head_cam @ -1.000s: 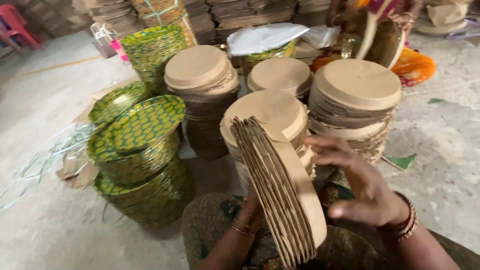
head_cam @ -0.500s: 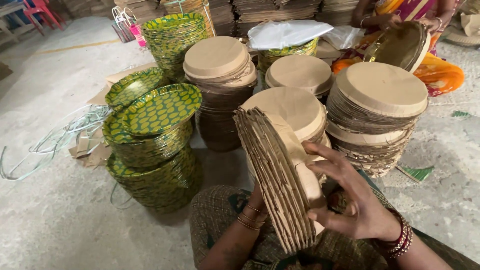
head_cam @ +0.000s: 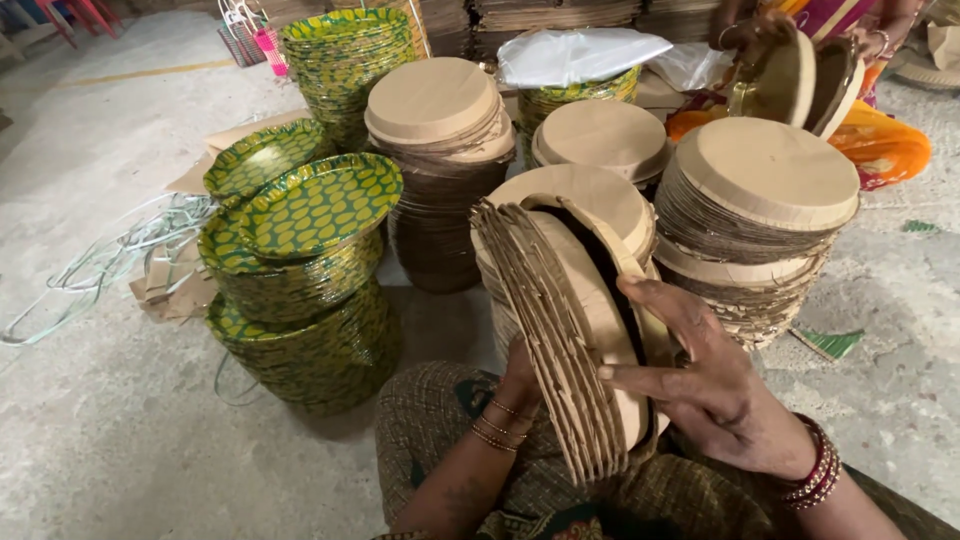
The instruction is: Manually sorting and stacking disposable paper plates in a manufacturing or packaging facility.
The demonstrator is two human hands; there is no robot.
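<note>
Head view: a bundle of brown paper plates (head_cam: 560,330) is held on edge above the lap, between both hands. The right hand (head_cam: 715,385) is spread wide, fingers (head_cam: 665,305) pressed flat on the bundle's near face. The left hand (head_cam: 520,375) is mostly hidden behind the bundle; its grip cannot be told. Green patterned plate stacks (head_cam: 300,260) stand to the left, brown stacks (head_cam: 755,210) beyond the hands.
</note>
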